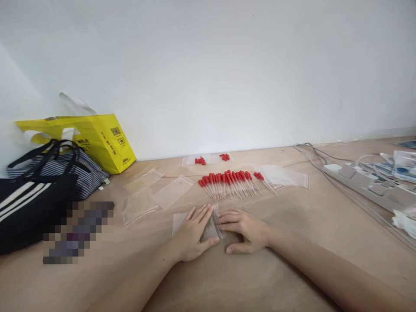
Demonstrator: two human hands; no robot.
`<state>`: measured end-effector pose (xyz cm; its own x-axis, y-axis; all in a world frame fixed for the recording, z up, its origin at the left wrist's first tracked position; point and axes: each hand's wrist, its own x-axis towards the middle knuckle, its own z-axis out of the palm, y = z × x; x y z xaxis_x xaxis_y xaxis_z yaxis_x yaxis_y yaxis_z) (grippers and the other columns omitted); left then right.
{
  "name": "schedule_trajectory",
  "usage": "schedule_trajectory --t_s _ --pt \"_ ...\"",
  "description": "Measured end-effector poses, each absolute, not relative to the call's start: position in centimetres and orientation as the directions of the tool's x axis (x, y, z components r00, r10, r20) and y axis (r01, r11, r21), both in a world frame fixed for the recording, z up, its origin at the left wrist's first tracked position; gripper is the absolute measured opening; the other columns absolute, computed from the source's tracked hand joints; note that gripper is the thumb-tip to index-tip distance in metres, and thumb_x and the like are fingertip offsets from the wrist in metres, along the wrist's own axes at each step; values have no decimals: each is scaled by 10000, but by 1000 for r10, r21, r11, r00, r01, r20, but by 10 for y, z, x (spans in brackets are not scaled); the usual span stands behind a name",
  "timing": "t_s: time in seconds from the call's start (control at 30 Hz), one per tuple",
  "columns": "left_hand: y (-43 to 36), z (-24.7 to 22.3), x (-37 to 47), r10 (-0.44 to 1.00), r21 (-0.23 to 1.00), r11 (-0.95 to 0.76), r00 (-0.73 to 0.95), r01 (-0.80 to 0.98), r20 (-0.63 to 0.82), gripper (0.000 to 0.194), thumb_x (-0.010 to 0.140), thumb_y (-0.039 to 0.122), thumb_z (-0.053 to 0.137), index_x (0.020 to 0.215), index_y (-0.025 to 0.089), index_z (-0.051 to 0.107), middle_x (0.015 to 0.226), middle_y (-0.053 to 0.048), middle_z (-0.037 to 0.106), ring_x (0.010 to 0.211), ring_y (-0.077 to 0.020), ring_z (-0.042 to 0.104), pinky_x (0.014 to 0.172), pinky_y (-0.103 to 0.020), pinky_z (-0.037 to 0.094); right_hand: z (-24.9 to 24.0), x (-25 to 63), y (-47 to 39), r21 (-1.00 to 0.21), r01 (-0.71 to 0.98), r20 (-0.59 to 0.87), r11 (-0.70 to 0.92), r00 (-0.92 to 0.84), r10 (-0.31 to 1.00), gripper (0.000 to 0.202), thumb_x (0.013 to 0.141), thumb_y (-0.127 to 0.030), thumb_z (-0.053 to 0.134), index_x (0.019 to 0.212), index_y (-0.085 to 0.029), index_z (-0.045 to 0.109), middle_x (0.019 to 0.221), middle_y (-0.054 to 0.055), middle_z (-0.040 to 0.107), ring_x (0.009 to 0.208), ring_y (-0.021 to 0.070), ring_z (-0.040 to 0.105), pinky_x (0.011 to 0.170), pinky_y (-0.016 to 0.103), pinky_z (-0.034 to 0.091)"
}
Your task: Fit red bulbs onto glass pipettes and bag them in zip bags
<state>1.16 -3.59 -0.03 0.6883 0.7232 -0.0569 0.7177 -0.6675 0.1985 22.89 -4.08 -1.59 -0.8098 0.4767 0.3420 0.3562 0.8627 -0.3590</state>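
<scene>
My left hand (194, 234) lies flat with its fingers spread on a clear zip bag (212, 224), which is partly hidden beneath it. At the bag's right edge, near the zip strip, the fingertips of my right hand (243, 229) rest with the thumb held apart. Neither hand grips anything. Just beyond them is a row of droppers (227, 178) with red rubber bulbs and thin clear tubes pointing towards me. Two more droppers (265, 182) lie at the row's right end. Farther back, small piles of red bulbs (200, 160) sit on a clear bag (212, 158).
More clear zip bags (173, 192) lie left of the droppers, others (287, 177) to the right. A yellow bag (107, 143), a striped bag (86, 173) and a black bag (32, 208) stand at left. A power strip (373, 184) with cables is at right.
</scene>
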Motion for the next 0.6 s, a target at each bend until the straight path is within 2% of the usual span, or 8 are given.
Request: schedule_trajectory --t_s 0.13,0.2,0.3,0.4,0.5,0.6 --pt "-35 -2 11 713 212 -679 700 703 -39 732 826 580 273 1362 104 124 1418 -114 170 1304 -209 141 1068 -415 113 -13 226 -40 -346 326 310 880 -845 435 676 699 -527 560 1246 -156 419 1233 107 474 1148 205 410 985 369 256" --pt "-33 -2 8 705 230 -687 709 689 -17 708 835 559 283 1367 129 100 1420 -100 177 1302 -204 154 1068 -411 120 -10 227 -40 -327 324 294 888 -858 421 658 689 -522 574 1245 -201 425 1293 101 409 1173 218 383 981 383 252" --pt "-31 -1 1 703 266 -687 711 676 12 675 844 530 303 1369 166 83 1409 -87 227 1289 -204 201 1062 -426 135 -6 229 -38 -317 335 284 888 -859 425 624 687 -490 594 1241 -255 429 1393 94 238 1217 231 324 969 386 262" --pt "-29 0 -4 709 293 -677 705 675 16 654 837 515 342 1360 180 138 1381 -86 298 1270 -221 249 1053 -445 156 -5 232 -38 -331 335 283 882 -857 432 598 683 -472 606 1224 -273 448 1424 83 143 1226 233 312 961 382 275" --pt "-29 -1 -3 718 304 -670 695 677 35 626 830 501 373 1336 166 222 1355 -91 348 1254 -222 284 1052 -433 173 -7 234 -39 -374 337 283 864 -846 452 530 669 -463 622 1151 -266 527 1411 74 195 1213 239 334 959 389 281" --pt "-29 -3 2 745 317 -648 662 693 75 579 831 485 384 1309 176 281 1325 -83 397 1234 -213 324 1050 -429 187 -9 240 -35 -484 344 320 805 -787 528 454 674 -435 627 1075 -227 587 1308 93 390 1140 227 427 924 374 336"
